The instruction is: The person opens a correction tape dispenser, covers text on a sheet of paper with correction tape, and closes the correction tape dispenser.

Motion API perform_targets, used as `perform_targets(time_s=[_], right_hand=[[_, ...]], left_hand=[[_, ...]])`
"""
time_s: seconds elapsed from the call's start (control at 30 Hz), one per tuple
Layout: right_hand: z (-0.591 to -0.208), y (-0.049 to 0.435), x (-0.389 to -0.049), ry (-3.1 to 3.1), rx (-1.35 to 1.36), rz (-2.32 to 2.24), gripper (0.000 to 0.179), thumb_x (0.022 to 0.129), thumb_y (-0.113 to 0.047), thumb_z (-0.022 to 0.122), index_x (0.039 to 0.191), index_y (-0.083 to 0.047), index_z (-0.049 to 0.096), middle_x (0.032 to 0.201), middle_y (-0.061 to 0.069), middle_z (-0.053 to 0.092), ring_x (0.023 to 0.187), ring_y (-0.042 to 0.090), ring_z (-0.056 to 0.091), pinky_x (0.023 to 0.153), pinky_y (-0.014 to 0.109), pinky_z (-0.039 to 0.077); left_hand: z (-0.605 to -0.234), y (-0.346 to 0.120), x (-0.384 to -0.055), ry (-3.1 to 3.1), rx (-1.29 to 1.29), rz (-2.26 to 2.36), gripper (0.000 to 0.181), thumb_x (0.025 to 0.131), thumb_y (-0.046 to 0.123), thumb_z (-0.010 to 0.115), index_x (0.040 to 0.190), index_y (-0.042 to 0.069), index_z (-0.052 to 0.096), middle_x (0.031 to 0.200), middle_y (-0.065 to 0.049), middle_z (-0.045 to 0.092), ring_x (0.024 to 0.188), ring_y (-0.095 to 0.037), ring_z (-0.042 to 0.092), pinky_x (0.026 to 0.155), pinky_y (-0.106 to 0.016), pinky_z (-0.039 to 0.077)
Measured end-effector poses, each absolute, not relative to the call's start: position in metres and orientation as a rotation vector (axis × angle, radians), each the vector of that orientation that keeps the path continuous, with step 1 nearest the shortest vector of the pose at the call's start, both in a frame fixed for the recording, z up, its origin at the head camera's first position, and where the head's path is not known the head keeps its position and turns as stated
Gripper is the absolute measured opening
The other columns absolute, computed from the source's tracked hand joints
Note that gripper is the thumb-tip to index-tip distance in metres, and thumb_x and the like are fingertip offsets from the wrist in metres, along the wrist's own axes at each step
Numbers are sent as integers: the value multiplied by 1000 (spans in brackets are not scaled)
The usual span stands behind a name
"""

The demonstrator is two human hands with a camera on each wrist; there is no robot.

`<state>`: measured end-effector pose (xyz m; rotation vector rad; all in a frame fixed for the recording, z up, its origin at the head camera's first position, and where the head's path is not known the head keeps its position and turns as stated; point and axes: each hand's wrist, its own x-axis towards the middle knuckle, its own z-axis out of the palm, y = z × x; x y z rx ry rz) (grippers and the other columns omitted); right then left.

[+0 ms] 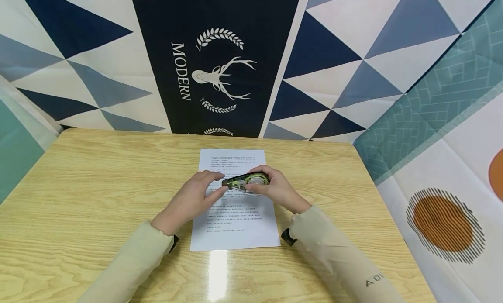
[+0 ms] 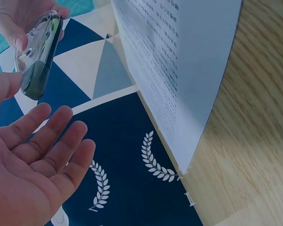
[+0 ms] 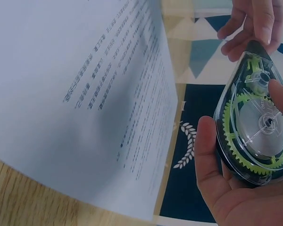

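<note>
In the head view, my right hand (image 1: pixel 280 189) grips a clear correction tape dispenser (image 1: pixel 256 180) between thumb and fingers, above a printed sheet of paper (image 1: pixel 237 239). Through its transparent case, the right wrist view shows green gear wheels (image 3: pixel 229 136) and a dark cap (image 3: pixel 257 48) at the narrow end. That end points toward my left hand (image 1: pixel 192 196), whose thumb is at or close to the cap; whether it touches I cannot tell. The left wrist view shows the left fingers (image 2: pixel 52 150) apart and loosely bent, with nothing held.
The sheet lies on a light wood-grain table (image 1: pixel 118 180). Behind the table hangs a patterned cloth (image 1: pixel 157 76) with triangles and a deer's head. To the right is another cloth (image 1: pixel 436 189) with orange and teal shapes.
</note>
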<state>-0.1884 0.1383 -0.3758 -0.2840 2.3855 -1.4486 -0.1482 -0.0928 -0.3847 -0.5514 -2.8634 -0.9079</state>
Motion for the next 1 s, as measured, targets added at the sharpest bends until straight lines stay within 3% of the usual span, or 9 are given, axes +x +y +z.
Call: perform_targets(time_s=[0.17,0.33,0.63,1.0], right_hand=[[-377,136,-188,2387,-292,-1438,35,80,-22,73,112,-19,60,108,5,62,88,16,58,74,30,49],[-376,132,-187,2368,-318,-1443,33,82,-21,72,113,-18,60,108,7,62,84,17,59,77,41,52],[-375,131,-187,2334,-381,-1465,31,84,-20,69,114,-16,59,108,8,61,83,17,59,80,50,50],[-374,131,-185,2341,-447,-1482,30,86,-18,67,113,-15,56,112,7,59,93,19,57,77,29,49]], left_hand=[[-386,-91,-148,-2838,-585,-907,41,92,38,56,122,10,59,116,-5,63,110,-21,58,92,-39,49],[-387,-90,-148,-2794,-619,-939,37,91,33,60,118,8,61,110,-4,65,101,-18,59,86,-36,50],[-384,-89,-148,-2773,-655,-976,32,92,28,58,117,8,61,105,-3,64,96,-17,59,81,-34,49],[-383,-91,-148,-2752,-658,-988,31,92,26,59,117,8,61,105,-3,64,99,-17,59,85,-36,50]])
